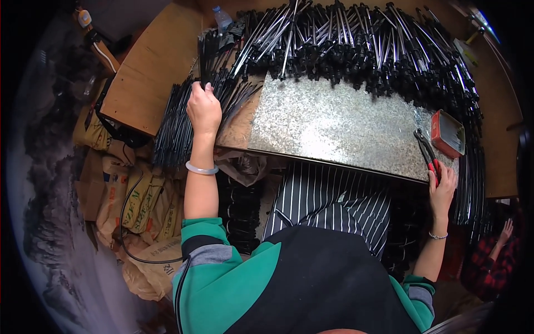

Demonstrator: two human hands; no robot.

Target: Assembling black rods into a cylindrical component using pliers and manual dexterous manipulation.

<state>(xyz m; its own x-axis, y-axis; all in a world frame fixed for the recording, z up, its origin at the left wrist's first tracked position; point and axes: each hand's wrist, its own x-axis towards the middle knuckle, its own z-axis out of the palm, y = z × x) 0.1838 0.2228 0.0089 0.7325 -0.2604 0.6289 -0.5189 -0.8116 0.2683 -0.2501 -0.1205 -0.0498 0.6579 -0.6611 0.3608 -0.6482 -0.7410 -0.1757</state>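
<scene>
one pair of pliers (426, 149), nose (418, 134) forward

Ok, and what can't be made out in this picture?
All in the head view:
Left grip: the back of the hand hides its palm and the lower ends of the black strips.
Pliers: handle ends covered by the right grip.
Red box: contents too small to identify.
Co-worker: partly lost in dark rim.

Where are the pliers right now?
In the head view, the pliers are in the right hand at the right end of the metal sheet, just left of the red box.
</scene>
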